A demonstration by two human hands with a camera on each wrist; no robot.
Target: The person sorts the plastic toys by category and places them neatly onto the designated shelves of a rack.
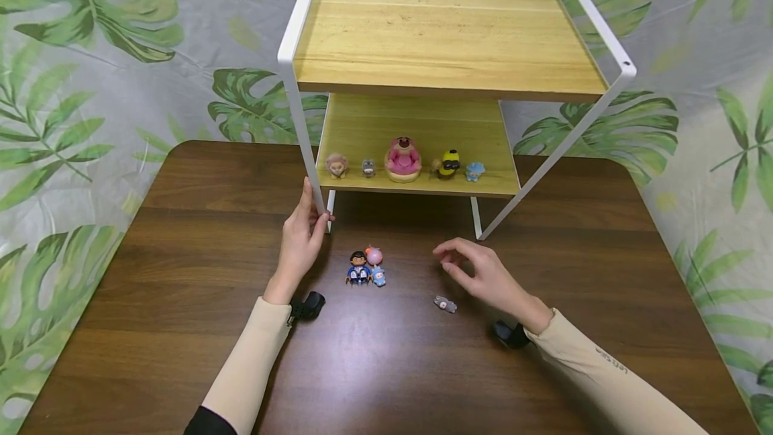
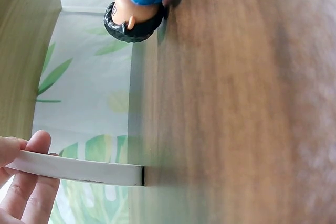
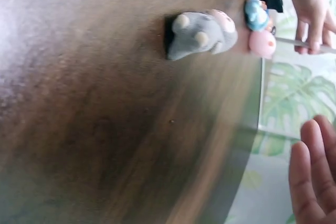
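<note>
My left hand (image 1: 300, 237) holds the front left leg of the white shelf frame (image 1: 295, 113); in the left wrist view its thumb and fingers (image 2: 39, 142) lie on both sides of the white bar (image 2: 84, 169). My right hand (image 1: 486, 280) hovers over the table with bent, relaxed fingers and nothing in them. Just below it lies a small grey figure (image 1: 445, 304), also in the right wrist view (image 3: 202, 34). Between the hands are a dark-haired figure in blue (image 1: 359, 270), a pink round-headed figure (image 1: 374, 256) and a light blue figure (image 1: 378, 276), close together.
Along the front of the lower shelf board (image 1: 417, 116) stand several figures, among them a large pink one (image 1: 403, 160), a yellow and black one (image 1: 449, 163) and a light blue one (image 1: 474, 171). The upper board (image 1: 447, 39) overhangs them. Leaf-patterned cloth (image 1: 102, 106) hangs behind the brown table (image 1: 199, 220).
</note>
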